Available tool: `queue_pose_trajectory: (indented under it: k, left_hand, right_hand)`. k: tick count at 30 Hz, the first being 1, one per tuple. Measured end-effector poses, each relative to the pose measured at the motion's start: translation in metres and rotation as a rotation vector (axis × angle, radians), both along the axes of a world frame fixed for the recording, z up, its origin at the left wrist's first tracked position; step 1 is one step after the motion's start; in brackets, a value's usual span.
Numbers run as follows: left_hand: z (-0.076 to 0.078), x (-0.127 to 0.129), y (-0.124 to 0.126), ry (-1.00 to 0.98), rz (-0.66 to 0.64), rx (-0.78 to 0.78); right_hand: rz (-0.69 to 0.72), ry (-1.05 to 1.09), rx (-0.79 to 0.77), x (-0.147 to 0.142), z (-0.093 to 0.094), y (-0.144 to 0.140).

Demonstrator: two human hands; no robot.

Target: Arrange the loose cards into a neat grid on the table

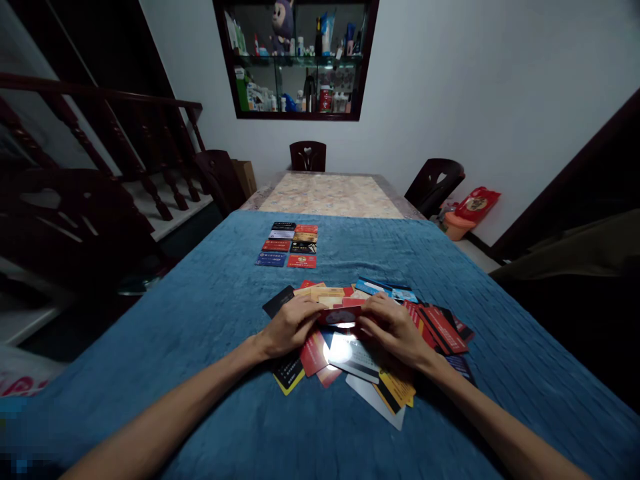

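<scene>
Both forearms reach in over the blue cloth (200, 373) on the table. The left hand (287, 327) and right hand (395, 330) meet over a loose pile of cards (370, 373), and the fingers of both are closed on the ends of a red card (341, 315), held just above the pile between them. Beyond, well apart from the pile, 8 cards (289, 245) lie face up in 2 neat columns. Farther off, the table's bare top (330, 195) shows, with 3 dark chairs (307, 155) around it. A wall cabinet (295, 60) of bottles hangs behind.
</scene>
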State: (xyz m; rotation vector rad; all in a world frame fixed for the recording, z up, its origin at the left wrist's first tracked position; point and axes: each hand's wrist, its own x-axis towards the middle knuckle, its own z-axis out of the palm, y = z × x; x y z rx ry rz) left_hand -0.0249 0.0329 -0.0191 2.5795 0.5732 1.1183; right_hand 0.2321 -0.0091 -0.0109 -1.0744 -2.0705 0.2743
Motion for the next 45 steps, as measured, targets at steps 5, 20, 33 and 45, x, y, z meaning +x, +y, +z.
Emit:
queue_pose_trajectory:
  k: [5, 20, 33, 45]
  left_hand:
    - [0.007, 0.003, -0.004, 0.014, -0.001, -0.006]
    - [0.020, 0.008, -0.014, -0.097, -0.005, -0.021]
    - [0.017, 0.012, -0.013, -0.156, 0.059, -0.018]
    - [0.016, 0.011, -0.007, -0.308, 0.172, -0.312]
  right_hand:
    - [-0.039, 0.081, 0.009, -0.001, 0.000, -0.001]
    - [-0.021, -0.075, 0.352, -0.014, 0.018, -0.004]
    - [-0.005, -0.185, 0.365, -0.028, 0.010, -0.001]
    - [-0.008, -0.044, 0.109, -0.021, -0.012, 0.016]
